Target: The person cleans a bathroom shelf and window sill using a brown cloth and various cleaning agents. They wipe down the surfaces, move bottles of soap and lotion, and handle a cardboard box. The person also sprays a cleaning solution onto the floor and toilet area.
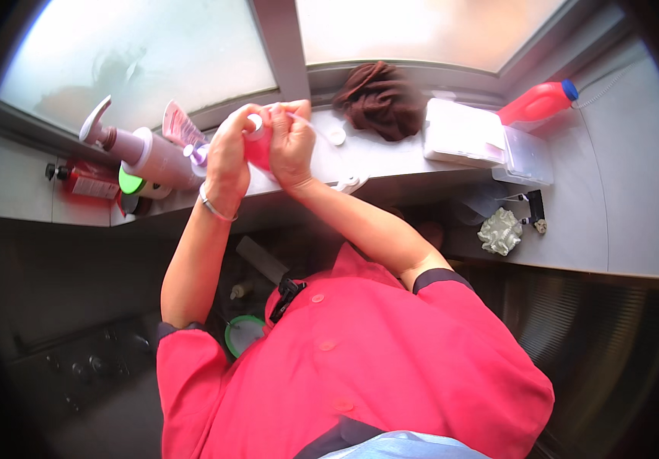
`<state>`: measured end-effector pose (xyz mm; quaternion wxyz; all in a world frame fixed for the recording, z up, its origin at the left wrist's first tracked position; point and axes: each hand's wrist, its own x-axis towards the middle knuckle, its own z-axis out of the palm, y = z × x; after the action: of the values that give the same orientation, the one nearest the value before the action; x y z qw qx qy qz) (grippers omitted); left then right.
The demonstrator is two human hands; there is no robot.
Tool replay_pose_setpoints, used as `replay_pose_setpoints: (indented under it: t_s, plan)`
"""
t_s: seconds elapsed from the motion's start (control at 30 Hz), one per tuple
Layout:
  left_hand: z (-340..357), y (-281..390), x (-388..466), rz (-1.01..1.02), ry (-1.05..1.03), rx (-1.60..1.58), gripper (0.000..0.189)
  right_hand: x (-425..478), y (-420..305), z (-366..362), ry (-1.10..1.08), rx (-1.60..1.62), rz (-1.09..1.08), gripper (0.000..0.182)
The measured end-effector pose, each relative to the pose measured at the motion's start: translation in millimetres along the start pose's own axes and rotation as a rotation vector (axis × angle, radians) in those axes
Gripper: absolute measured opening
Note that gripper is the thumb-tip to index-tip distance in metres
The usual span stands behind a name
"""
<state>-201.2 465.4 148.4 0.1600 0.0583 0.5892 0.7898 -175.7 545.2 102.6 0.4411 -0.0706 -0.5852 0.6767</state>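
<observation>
Near the middle of the windowsill ledge [320, 163], a bottle of pink-red liquid [257, 150] with a white neck stands between my hands. My left hand [227, 155] is curled round its left side, thumb and finger by the neck. My right hand [294, 143] is closed against its right side; a thin pale strip or stick [302, 119] sticks out from it to the right. Whether the right hand grips the bottle too cannot be told. A small round white cap [337, 136] lies on the ledge just to the right.
Left on the ledge are a large pump bottle [163, 160], a pink tube [180, 125], a green-lidded jar [131, 181] and a red bottle [91, 179]. Rightward lie a dark brown cloth [380, 103], a white box [462, 132], a clear plastic container [527, 155], a blue-capped red bottle [538, 103] and a pale scrunchie [501, 232].
</observation>
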Motion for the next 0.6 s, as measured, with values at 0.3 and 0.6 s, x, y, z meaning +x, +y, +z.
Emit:
replay_pose_setpoints:
  t_s: [0.3,0.6]
  plan:
    - [-37.1,-16.9,18.3,0.024,-0.033,-0.063,0.011,-8.0,2.7,2.9,0.028,0.054,0.021,0.023]
    - [-27.1,-5.3,10.2,-0.013,-0.137,-0.054,0.014,2.2,-6.5,-9.9,-0.068,0.137,0.109,0.022]
